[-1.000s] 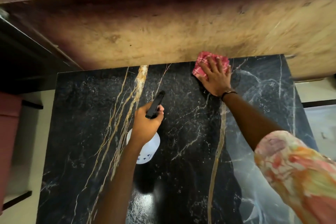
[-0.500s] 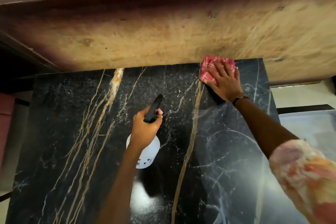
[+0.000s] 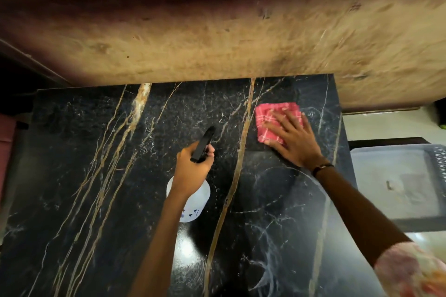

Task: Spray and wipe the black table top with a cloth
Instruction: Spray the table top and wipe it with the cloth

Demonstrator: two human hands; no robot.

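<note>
1. Right hand (image 3: 293, 138): fingers spread flat, palm pressing the red checked cloth (image 3: 272, 119) onto the counter (image 3: 96, 176) near its far right corner.
2. Left hand (image 3: 193, 166): curled around the black trigger head of the white spray bottle (image 3: 196, 202), held over the counter's middle.
3. Cloth: soft, folded and light; probably best driven by flat palm pressure.
4. Bottle: light plastic, likely slippery when wet; best gripped at the neck.
5. Counter: hard, glossy, veined black stone; streaks show on its right side.
</note>
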